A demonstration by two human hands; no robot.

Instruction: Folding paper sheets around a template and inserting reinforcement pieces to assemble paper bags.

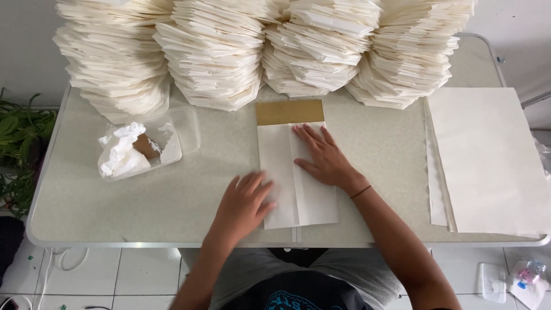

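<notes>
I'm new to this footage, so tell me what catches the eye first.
Tall fanned stacks of cream folded paper crowd the table's far edge. At centre, the left hand and right hand press flat on a folded white sheet over a tan board. A pile of flat sheets lies right.

Two bare forearms come up from six o'clock, with no sleeve showing on either below the elbow. The right hand (324,158) has a thin dark band around its wrist, at about four o'clock from the knuckles; it looks like a plain cord or elastic with no clasp or charm to make out. The left hand (244,204) carries no ring, band or watch, and its edges are slightly blurred. At six o'clock, low in the view, the person's clothing shows: a light grey garment across the lap or waist, and below it a black top with a teal printed design, only partly in view.
</notes>
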